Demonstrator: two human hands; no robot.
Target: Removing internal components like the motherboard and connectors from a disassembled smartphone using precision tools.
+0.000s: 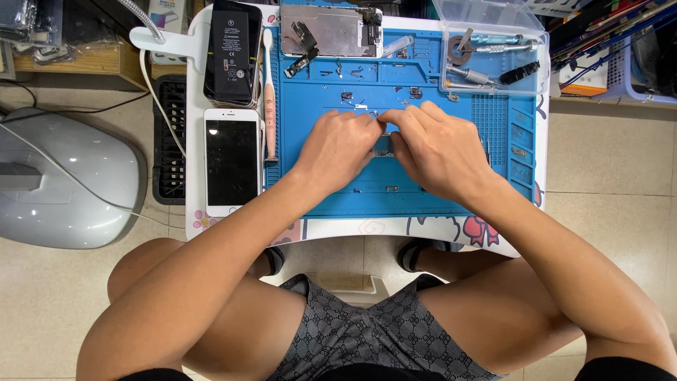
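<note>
My left hand (337, 147) and my right hand (437, 149) meet over the middle of a blue repair mat (458, 197). Their fingertips pinch a small dark phone part (383, 147) lying on the mat between them. Most of the part is hidden under the fingers. Tiny screws and metal brackets (347, 95) lie scattered on the mat just beyond my hands. An opened phone chassis (331, 32) rests at the mat's far edge.
A white phone screen (231, 161) lies face up left of the mat, with a stack of black batteries (233, 53) beyond it and a pink tool (269, 99) alongside. A clear box of tools (493, 60) sits far right. A grey appliance (63, 176) stands on the floor left.
</note>
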